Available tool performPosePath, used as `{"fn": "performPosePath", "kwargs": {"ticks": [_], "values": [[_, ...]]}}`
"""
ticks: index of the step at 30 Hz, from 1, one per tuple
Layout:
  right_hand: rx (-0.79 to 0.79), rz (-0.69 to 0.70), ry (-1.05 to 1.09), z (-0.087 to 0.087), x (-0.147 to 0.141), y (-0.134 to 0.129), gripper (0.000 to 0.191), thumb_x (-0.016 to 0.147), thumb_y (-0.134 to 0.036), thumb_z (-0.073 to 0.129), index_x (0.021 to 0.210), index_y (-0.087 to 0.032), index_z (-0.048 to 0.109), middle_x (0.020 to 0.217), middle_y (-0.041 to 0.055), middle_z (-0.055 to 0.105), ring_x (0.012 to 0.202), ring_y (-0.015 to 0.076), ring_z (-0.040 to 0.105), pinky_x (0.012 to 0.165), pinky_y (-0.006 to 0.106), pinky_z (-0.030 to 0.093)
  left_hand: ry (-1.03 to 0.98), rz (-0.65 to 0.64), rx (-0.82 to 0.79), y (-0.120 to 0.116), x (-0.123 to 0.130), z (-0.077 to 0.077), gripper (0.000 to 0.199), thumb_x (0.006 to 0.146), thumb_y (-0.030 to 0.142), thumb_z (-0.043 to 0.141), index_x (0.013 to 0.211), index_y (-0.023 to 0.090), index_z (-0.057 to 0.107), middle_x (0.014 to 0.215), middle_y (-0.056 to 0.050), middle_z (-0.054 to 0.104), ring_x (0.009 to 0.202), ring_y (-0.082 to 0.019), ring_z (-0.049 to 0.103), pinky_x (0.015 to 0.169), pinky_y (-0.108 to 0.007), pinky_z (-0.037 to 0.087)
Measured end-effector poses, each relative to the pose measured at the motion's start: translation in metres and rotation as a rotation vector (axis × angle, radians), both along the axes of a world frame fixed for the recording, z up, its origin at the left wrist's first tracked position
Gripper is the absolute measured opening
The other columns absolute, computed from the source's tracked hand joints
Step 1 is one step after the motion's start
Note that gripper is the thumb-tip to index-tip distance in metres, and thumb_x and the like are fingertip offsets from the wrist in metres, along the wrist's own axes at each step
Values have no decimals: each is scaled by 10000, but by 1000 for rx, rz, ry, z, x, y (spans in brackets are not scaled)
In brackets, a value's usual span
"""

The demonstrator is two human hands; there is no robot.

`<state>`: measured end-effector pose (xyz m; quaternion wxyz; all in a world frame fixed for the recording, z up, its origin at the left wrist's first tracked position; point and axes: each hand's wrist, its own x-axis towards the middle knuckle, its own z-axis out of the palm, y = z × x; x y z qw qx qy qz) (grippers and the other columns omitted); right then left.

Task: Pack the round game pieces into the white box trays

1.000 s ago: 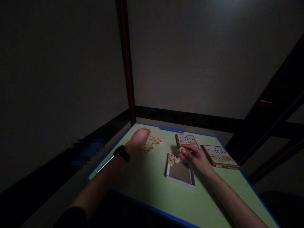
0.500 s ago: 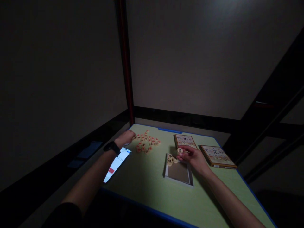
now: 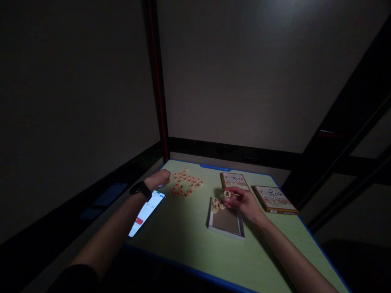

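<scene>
My right hand [image 3: 242, 201] pinches a round, pale Chinese chess piece [image 3: 227, 194] with a dark character, over the far side of a shallow open box [image 3: 226, 221]. A few more pieces [image 3: 215, 206] with dark characters lie in the box's far left corner. My left hand [image 3: 159, 178], with a dark watch on the wrist, rests at the left edge of the table, fingers curled. What its fingers hold, if anything, is hidden. Just right of it are scattered several Chinese chess pieces [image 3: 185, 183], marked in red or dark.
A lit phone [image 3: 147, 213] lies beneath my left wrist near the table's left edge. Two printed flat boxes, one behind my right hand [image 3: 234, 180] and one farther right [image 3: 274, 198], lie on the green, blue-edged table [image 3: 183, 232]. Walls stand behind and left.
My left hand has drawn slightly away from the scattered pieces. The right hand keeps its piece over the box, tilted a little differently. The whole view has shifted slightly.
</scene>
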<state>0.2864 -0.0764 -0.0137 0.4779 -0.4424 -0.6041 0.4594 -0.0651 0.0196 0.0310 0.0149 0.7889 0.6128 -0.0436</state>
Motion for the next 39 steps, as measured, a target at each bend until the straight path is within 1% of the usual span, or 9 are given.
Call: {"fn": "performPosePath", "kwargs": {"ticks": [5, 8, 12, 15, 17, 22, 27, 32, 39], "values": [[87, 25, -334, 13, 4, -5, 344, 653, -386, 787, 908, -160, 735, 687, 5, 621, 619, 146, 547, 562, 266, 429, 21, 25, 31, -16, 6, 11, 214, 899, 190, 497, 1029, 104, 643, 1115, -193, 670, 1005, -263, 657, 788, -288, 496], [166, 61, -551, 22, 6, -12, 223, 662, -291, 764, 848, -168, 747, 684, -1, 596, 643, 146, 517, 580, 256, 385, 6, -14, 85, -30, 24, 22, 252, 934, 153, 408, 1087, 96, 600, 1071, -186, 675, 1010, -255, 655, 829, -301, 486], [168, 199, -739, 30, 1, -23, 153, 675, -176, 716, 826, -170, 737, 656, -21, 585, 600, 123, 493, 554, 228, 343, -73, -211, 114, -53, 69, 26, 197, 872, 112, 482, 1037, 123, 587, 947, -136, 690, 901, -239, 665, 783, -302, 488], [159, 272, -837, 33, -6, -30, 200, 659, -111, 692, 843, -178, 734, 664, -26, 613, 598, 118, 517, 557, 217, 337, -242, -419, 179, -69, 104, 19, 120, 867, 152, 515, 959, 165, 589, 913, -79, 681, 884, -207, 646, 797, -289, 477], [182, 274, -881, 34, -9, -34, 242, 649, -85, 680, 864, -183, 731, 699, -19, 644, 619, 123, 541, 575, 215, 345, -369, -476, 210, -75, 124, 11, 80, 864, 159, 519, 893, 183, 590, 865, -45, 669, 844, -189, 634, 776, -280, 473], [191, 256, -908, 36, -12, -38, 241, 655, -63, 662, 851, -195, 708, 688, -24, 644, 604, 123, 529, 561, 211, 333, -603, -356, 333, -78, 152, -13, 90, 882, 173, 529, 904, 184, 616, 884, -48, 651, 862, -190, 618, 811, -300, 477], [218, 250, -924, 35, -12, -37, 171, 684, -72, 643, 794, -197, 677, 679, -19, 631, 599, 126, 517, 561, 216, 325, -774, -325, 384, -75, 155, -33, 138, 876, 162, 582, 991, 204, 645, 884, -31, 661, 863, -170, 625, 838, -277, 489], [244, 214, -946, 32, -13, -37, 110, 730, -107, 640, 798, -193, 645, 699, -2, 637, 609, 135, 527, 577, 227, 319, -824, -299, 308, -76, 151, -35, 172, 882, 152, 589, 1029, 196, 666, 925, -41, 699, 874, -175, 645, 835, -276, 501], [249, 143, -911, 24, -13, -34, 242, 735, -55, 586, 930, -197, 602, 721, -10, 642, 616, 138, 545, 578, 217, 333, -836, -239, 248, -75, 151, -36, 190, 872, 169, 620, 1053, 189, 676, 946, -42, 718, 853, -168, 660, 860, -281, 507]]}}
